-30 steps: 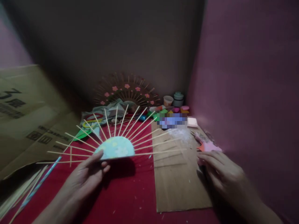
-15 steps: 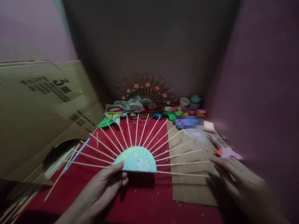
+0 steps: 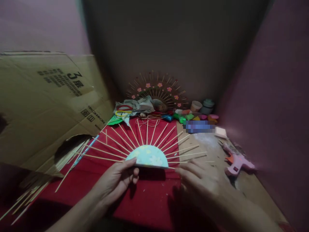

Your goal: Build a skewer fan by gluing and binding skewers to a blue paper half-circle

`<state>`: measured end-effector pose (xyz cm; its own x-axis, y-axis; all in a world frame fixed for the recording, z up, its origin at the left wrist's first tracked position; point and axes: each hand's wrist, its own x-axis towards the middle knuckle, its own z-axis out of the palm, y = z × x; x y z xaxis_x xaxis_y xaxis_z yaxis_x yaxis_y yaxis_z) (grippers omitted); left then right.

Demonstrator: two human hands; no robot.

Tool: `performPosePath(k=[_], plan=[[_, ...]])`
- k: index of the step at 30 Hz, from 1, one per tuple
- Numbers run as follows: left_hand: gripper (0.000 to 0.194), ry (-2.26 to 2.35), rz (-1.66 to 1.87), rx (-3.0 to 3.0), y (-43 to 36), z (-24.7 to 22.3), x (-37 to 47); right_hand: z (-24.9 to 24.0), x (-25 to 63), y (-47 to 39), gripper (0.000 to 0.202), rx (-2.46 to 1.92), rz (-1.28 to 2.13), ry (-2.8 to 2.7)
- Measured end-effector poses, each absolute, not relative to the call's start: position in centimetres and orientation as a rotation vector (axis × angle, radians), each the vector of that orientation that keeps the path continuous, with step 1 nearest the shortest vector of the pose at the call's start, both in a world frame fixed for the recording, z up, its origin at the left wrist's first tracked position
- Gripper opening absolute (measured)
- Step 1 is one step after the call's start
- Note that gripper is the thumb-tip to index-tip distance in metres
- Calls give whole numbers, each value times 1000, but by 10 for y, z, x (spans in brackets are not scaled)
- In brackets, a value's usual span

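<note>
A stick fan (image 3: 147, 154) is pinched at its paper half-disc by the left hand (image 3: 118, 183) over the red cloth (image 3: 149, 199); the right hand (image 3: 200, 180), fingers spread, touches the three-o'clock sticks, best handled lightly.

Dim corner: pink walls (image 3: 285, 96), red floor cloth (image 3: 149, 199), a cardboard box (image 3: 41, 109) at left.

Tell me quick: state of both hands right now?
Left hand: closed on the lower edge of the half-disc stick fan.
Right hand: open, fingers spread, holding nothing, fingertips at the fan's right sticks.
</note>
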<state>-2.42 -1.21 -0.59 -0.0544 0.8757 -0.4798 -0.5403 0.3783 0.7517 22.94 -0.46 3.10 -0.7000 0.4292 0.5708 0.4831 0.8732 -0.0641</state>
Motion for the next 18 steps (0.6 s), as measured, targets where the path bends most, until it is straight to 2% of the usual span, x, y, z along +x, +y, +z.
performPosePath(k=[3,7,10,12,14,18], plan=[[9,1101,1197,390,-17,-6,-26,33,211,-13,24,-631,180,-2515],[10,1080,1250,365,-26,-3,-30,32,199,-21,18,-810,934,-2479],[6,1048,1334,304,-30,4,-29,24,190,-21,16,-1035,1556,-2121],[4,996,1348,283,-29,9,-25,17,183,-18,24,-1102,1853,-1740],[3,940,1337,272,-27,13,-18,11,177,-13,33,-1057,1945,-1492],[5,860,1293,316,-22,15,-2,4,170,1,34,-900,1810,-1133]])
